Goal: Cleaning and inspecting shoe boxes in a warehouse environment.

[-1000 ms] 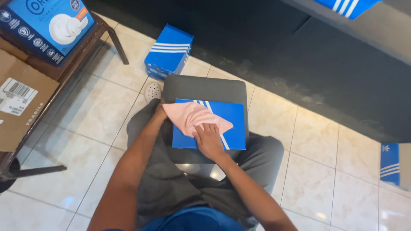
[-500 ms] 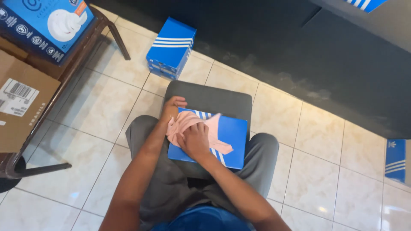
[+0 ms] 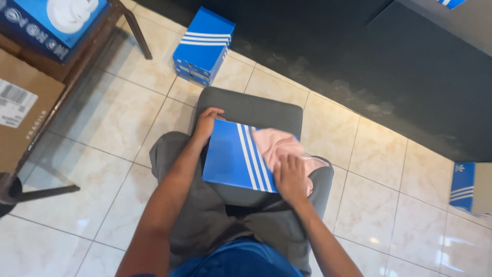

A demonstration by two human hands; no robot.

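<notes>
Since half a second ago, pink cloth (image 3: 279,146) has slid from the blue box's (image 3: 230,159) left to its right edge; right hand (image 3: 291,177) presses flat on it; left hand (image 3: 207,123) clasps the far-left corner; box rests on the lap.

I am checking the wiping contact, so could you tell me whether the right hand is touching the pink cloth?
Touching. The head view shows the right hand pressed flat on the pink cloth, with no gap visible.

It looks like a room in a home: cream floor tiles (image 3: 123,118), a grey stool (image 3: 251,110), stacked blue shoeboxes (image 3: 202,46), a cardboard carton (image 3: 23,110).
</notes>
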